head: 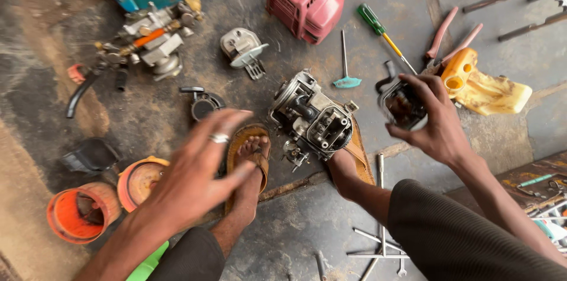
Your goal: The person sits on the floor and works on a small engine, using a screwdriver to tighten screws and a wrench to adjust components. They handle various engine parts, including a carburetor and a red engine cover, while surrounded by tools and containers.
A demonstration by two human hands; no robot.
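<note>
Hovering my left hand (204, 166), fingers spread and holding nothing, beside the grey metal engine block (313, 118) wedged between my sandalled feet; my right hand (428, 118) grips a small black housing part (403, 104). Loose grip could drop it onto the block.

You have no packages, labels, signs or screens in front of you here. Nothing on the floor carries a sticker or a printed panel that can be made out, and nothing boxed or wrapped lies among the parts.
</note>
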